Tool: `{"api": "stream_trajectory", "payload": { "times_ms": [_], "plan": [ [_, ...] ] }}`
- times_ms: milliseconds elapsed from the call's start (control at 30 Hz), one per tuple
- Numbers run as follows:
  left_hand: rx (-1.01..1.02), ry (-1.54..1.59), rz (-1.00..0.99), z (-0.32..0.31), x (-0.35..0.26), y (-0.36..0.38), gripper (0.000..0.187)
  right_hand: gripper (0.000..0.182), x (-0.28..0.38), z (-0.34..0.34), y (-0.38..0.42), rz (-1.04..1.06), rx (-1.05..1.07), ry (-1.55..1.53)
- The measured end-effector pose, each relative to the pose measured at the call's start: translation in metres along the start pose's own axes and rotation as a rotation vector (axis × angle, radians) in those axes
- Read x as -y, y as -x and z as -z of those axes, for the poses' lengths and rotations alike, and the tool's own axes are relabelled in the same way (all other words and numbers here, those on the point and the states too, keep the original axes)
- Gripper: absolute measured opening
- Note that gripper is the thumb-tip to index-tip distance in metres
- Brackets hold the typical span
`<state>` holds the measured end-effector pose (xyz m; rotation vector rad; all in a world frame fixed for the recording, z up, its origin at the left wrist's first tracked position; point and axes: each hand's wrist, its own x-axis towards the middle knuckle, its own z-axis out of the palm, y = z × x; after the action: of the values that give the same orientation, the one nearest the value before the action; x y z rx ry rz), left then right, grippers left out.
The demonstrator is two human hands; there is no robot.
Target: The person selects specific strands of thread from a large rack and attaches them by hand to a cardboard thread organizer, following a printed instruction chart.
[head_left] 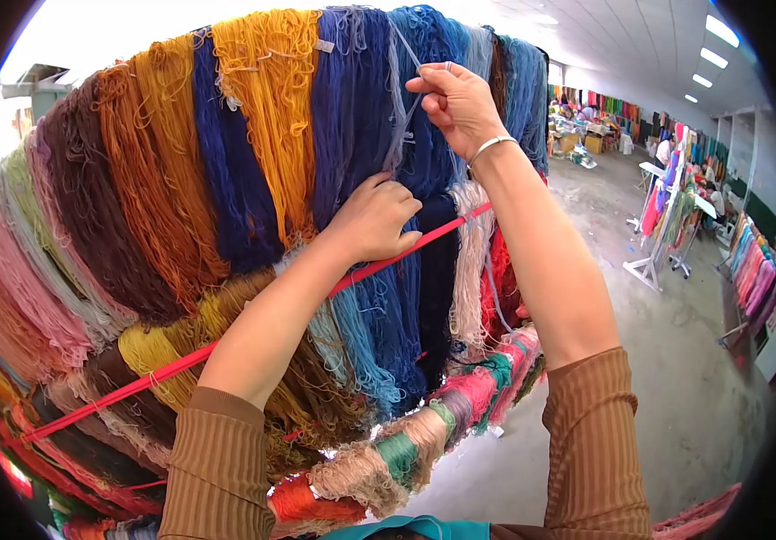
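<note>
Hanks of yarn in many colours hang side by side on a large rack. My right hand, with a bracelet at the wrist, is raised at the top right, its thumb and finger pinched on a thin grey-blue strand. The strand runs up and down from the fingers. My left hand rests lower, against the dark blue yarn, just above a red band. Its fingers curl into the yarn at the foot of a grey-blue hank; the fingertips are hidden.
Orange-yellow yarn hangs to the left. Below the rack runs a bundle wrapped in coloured yarn. At the right, beyond the grey floor, stand a white frame and another rack of coloured yarn.
</note>
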<state>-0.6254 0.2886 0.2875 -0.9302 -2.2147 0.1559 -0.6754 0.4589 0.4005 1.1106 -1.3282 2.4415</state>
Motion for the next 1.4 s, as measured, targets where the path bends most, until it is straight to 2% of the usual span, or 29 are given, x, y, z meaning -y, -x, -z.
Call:
{"api": "stream_trajectory", "payload": {
  "times_ms": [267,367,467,633,833,933,967,1033,1067,1133,1167,1200,1233,1300,1333,1367,1400],
  "plan": [
    [0.008,0.018,0.000,-0.006,0.004,0.000,0.044,0.009,0.002,-0.001,0.007,-0.008,-0.013,0.052],
    [0.013,0.044,0.033,-0.011,0.008,0.001,0.049,0.010,0.003,0.004,0.019,0.034,-0.021,0.272],
    [0.086,0.068,0.088,-0.013,0.011,0.000,0.053,0.014,0.000,0.019,0.044,0.009,-0.036,0.318],
    [0.191,-0.006,0.154,-0.008,0.008,-0.003,0.057,0.010,0.002,0.058,0.125,-0.093,-0.097,0.303],
    [0.172,-0.004,0.110,-0.015,0.011,-0.002,0.059,0.010,0.023,0.118,0.234,-0.242,-0.267,0.131],
    [0.026,0.059,0.040,-0.015,0.011,-0.001,0.043,0.011,0.028,0.154,0.261,-0.136,-0.342,0.034],
    [-0.116,0.077,0.014,-0.013,0.008,-0.001,0.030,0.010,0.032,0.163,0.268,-0.138,-0.389,0.006],
    [-0.076,0.253,0.128,-0.005,0.005,-0.002,0.020,0.010,0.035,0.173,0.286,-0.136,-0.416,0.013],
    [-0.225,0.243,0.125,-0.003,0.001,-0.002,0.016,0.010,0.035,0.174,0.294,-0.138,-0.439,0.021],
    [-0.363,0.173,0.231,0.010,-0.012,-0.007,0.021,0.008,0.030,0.163,0.305,-0.210,-0.478,0.062],
    [-0.543,0.028,0.167,0.021,-0.019,-0.019,0.026,0.007,0.029,0.156,0.309,-0.244,-0.478,0.085],
    [-0.560,-0.115,0.159,0.038,-0.021,-0.032,0.021,0.006,0.028,0.153,0.311,-0.249,-0.395,0.054],
    [-0.640,-0.218,0.085,0.054,-0.021,-0.050,0.016,0.006,0.027,0.148,0.310,-0.245,-0.399,0.052],
    [-0.639,-0.424,0.034,0.085,-0.010,-0.087,0.062,0.012,0.028,0.138,0.310,-0.237,-0.373,0.054],
    [-0.618,-0.574,0.050,0.096,0.001,-0.104,0.073,0.011,0.028,0.136,0.311,-0.232,-0.356,0.046],
    [-0.524,-0.699,0.100,0.108,0.014,-0.120,0.077,0.011,0.027,0.135,0.315,-0.239,-0.375,0.035],
    [-0.504,-0.867,0.048,0.119,0.026,-0.133,0.069,0.010,0.024,0.135,0.321,-0.247,-0.393,0.024]
  ]
}}
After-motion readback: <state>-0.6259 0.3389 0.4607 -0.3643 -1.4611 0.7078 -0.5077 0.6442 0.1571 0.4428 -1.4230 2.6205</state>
